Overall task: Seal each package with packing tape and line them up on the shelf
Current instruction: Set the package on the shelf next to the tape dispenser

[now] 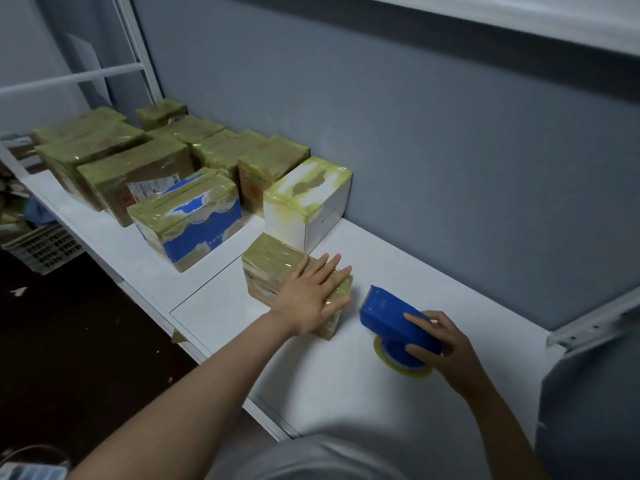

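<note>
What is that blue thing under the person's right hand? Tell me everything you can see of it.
It is a tape dispenser: a boxy blue body, plastic by its look, with a roll of yellowish tape at its near lower end. It rests tilted on the white shelf, just right of a small taped package, apart from it. The right hand grips its near end.

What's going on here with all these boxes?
A person is packing parcels. Their left hand lies flat on a small taped package on the white shelf, while their right hand grips a blue tape dispenser resting on the shelf beside it. Further along the shelf, other taped packages stand close together.
</note>
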